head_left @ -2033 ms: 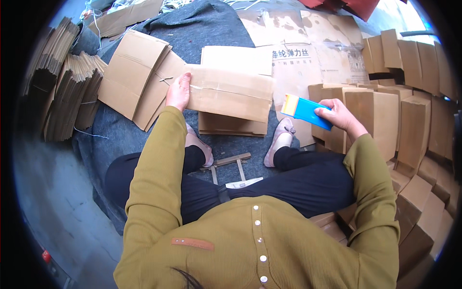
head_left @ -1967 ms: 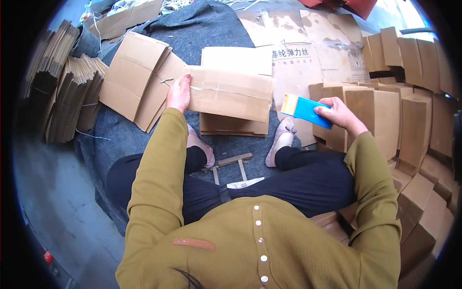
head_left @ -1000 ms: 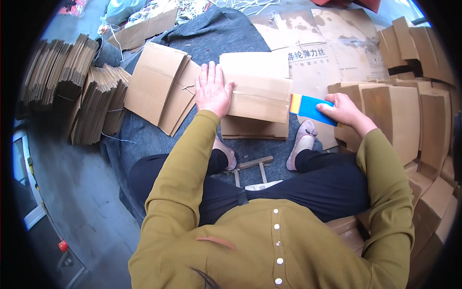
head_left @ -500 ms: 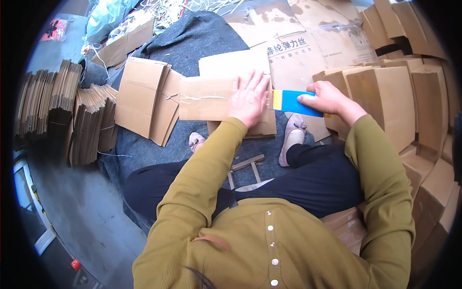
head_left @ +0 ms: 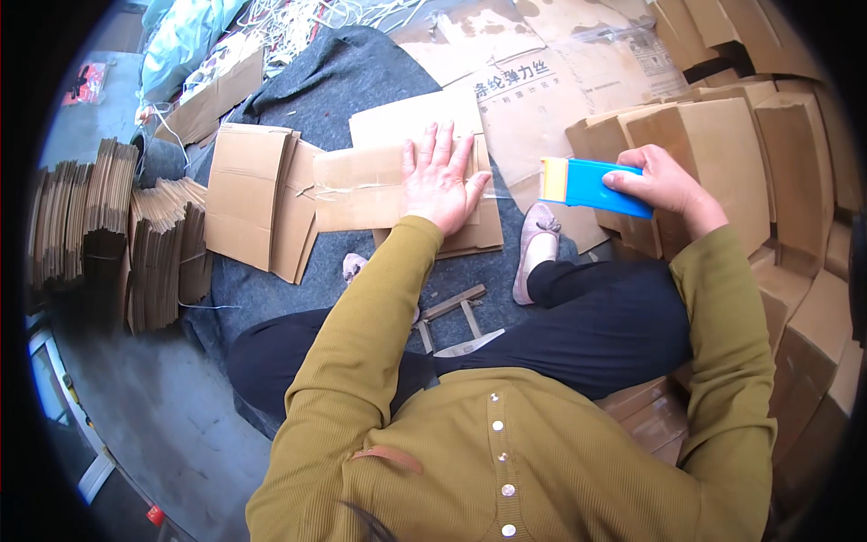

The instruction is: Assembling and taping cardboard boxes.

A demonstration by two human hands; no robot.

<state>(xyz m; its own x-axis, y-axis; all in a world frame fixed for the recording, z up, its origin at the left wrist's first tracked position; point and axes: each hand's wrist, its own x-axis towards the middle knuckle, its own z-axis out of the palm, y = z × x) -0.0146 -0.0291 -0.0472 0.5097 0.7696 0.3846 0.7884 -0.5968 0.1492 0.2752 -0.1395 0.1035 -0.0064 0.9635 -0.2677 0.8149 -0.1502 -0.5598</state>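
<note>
My left hand (head_left: 441, 181) lies flat, fingers spread, on the right part of a flat brown cardboard piece (head_left: 343, 212). A thin pale strand (head_left: 357, 189) runs across this piece, its loose end at the left edge. More cardboard (head_left: 470, 239) lies beneath it, and a paler sheet (head_left: 388, 119) sticks out behind. My right hand (head_left: 657, 185) is closed round a flat blue hand tool (head_left: 601, 185) with a yellow end pointing left; its exact kind is unclear. The tool is held to the right of the cardboard, apart from it.
Folded cardboard (head_left: 244, 194) lies left of the piece, with stacked bundles (head_left: 163, 257) farther left. Several cardboard boxes (head_left: 718, 172) stand along the right. A dark blue cloth (head_left: 361, 68) covers the floor, a small wooden frame (head_left: 456, 307) between my legs. White strands (head_left: 298, 27) pile up behind.
My right hand has drawn the blue tool rightward, away from the cardboard's edge. The left hand's fingers have spread wider on the cardboard, and the whole view has shifted slightly.
</note>
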